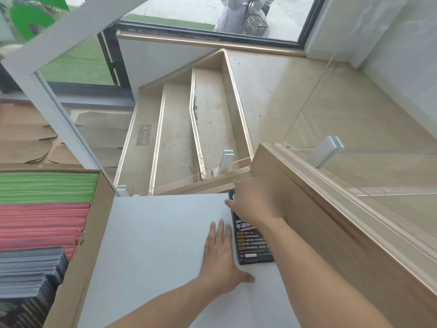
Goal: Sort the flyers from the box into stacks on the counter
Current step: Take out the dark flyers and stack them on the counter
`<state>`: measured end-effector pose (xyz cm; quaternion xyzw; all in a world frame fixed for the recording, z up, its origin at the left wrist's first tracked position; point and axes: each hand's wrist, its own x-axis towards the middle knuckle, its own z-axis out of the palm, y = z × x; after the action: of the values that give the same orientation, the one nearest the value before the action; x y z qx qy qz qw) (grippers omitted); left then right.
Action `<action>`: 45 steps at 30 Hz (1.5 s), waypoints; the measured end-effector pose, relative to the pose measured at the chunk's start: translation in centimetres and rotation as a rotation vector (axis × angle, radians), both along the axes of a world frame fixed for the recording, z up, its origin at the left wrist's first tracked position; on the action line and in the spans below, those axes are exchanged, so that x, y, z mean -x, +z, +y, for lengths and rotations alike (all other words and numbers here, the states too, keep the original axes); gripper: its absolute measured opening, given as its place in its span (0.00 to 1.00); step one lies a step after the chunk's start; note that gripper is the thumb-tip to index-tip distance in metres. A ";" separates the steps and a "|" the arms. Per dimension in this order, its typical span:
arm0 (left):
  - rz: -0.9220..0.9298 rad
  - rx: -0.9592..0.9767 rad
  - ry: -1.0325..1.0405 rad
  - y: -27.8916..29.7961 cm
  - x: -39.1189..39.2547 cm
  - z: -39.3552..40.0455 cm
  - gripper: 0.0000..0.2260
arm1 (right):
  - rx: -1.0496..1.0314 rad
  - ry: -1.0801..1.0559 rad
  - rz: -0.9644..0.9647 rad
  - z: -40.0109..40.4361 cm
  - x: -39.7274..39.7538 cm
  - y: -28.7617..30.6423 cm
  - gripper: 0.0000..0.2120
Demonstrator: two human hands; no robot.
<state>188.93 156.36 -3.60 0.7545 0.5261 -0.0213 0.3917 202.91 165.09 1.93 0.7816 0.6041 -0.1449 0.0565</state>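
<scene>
My left hand (218, 254) lies flat, fingers straight, against the black flyer stack (253, 242) on the counter (153, 233), squaring its edge. My right hand (254, 202), blurred, seems spread on top, steadying. Box (89, 233) of flyers sits left.

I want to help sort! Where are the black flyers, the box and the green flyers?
black flyers (254, 247): head view, on the printed front below the right hand.
box (94, 223): head view, on its cardboard side wall.
green flyers (47, 187): head view, on their stacked edges.
</scene>
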 end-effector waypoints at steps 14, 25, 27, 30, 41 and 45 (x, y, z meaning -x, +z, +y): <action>-0.108 -0.259 0.038 -1.8 0.3 -1.4 0.38 | 0.000 0.010 -0.001 2.8 0.8 -2.6 0.18; -0.142 -0.263 0.052 -2.4 0.3 -1.3 0.38 | -0.086 0.003 0.149 1.6 0.2 -3.4 0.23; -0.162 -0.223 0.056 -2.5 0.6 -1.0 0.41 | -0.151 -0.007 0.181 0.9 0.2 -3.5 0.25; -0.245 -0.101 0.093 -1.7 1.6 -0.7 0.46 | -0.255 -0.041 0.265 -0.3 0.8 -2.9 0.23; -0.725 -0.339 0.708 8.1 15.6 -4.4 0.18 | -0.410 0.206 0.542 -9.3 15.7 -0.2 0.13; -0.632 -0.585 0.807 10.0 23.2 -5.8 0.15 | -0.503 0.411 0.626 -11.8 23.1 1.3 0.15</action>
<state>165.75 150.57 6.38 0.5411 0.6134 0.5013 0.2823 179.82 153.25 3.21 0.5532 0.7513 -0.2090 -0.2930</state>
